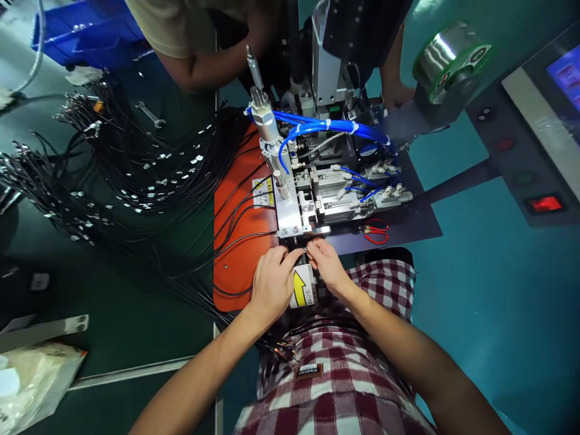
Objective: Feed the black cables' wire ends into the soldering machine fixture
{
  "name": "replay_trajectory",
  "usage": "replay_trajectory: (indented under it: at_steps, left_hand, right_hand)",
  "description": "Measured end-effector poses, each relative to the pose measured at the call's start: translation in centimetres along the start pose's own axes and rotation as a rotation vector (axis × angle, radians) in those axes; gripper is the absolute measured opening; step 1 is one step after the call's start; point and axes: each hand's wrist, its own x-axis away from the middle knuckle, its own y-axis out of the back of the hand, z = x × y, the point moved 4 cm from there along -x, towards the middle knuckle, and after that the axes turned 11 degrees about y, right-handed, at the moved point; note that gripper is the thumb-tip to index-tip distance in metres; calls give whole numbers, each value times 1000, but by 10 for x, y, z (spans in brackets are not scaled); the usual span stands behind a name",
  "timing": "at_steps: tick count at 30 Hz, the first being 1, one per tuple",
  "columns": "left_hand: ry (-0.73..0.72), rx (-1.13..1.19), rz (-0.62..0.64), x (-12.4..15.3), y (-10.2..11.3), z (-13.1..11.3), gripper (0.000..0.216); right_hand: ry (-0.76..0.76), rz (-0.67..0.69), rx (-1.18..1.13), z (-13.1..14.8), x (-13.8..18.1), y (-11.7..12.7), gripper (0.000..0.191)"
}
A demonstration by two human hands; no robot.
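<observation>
Head view: a small metal tip (305, 250) sits between the hands, just in front of the machine (289, 211), its long axis too small to tell. The right hand's (324, 263) fingers, nearer, look pinched on it; the left hand's (274, 278) curl close, grip unclear. Cables (170, 181) crowd the green worktop (136, 329) leftward.

- Cables (181, 187): black, flecked with white tags.
- Base plate (240, 266): orange-red.
- Machine body (289, 214): silver-grey metal.
- Air tubes (326, 125): bright blue, with white ties.
- Arrow label (299, 290): yellow arrow on white, black characters.
- Warning label (263, 192): yellow and pale grey.
- Pliers (378, 231): red handles.
- Solder spool (439, 54): silver wire, green rims.
- Apron (344, 399): maroon-and-white check.
- Bench (136, 320): dark green.
- Floor (489, 302): teal.
- Bins (95, 27): deep blue.
- Switch (546, 204): glowing red.
- Co-worker's shirt (165, 27): beige.
</observation>
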Motion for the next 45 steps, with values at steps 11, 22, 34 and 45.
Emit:
replay_trajectory:
  at_steps: [11, 22, 34, 45]
  left_hand:
    - [269, -72, -50, 47, 4, 28, 47]
    - [154, 4, 44, 35, 9, 59, 46]
    - [69, 90, -27, -25, 19, 73, 42]
    - [-393, -195, 438, 92, 41, 48, 18]
  right_hand:
    - [6, 19, -4, 4, -1, 3, 39]
    - [18, -70, 79, 3, 2, 26, 44]
    - [-17, -319, 209, -13, 66, 112, 45]
    - [46, -101, 448, 34, 94, 94, 28]
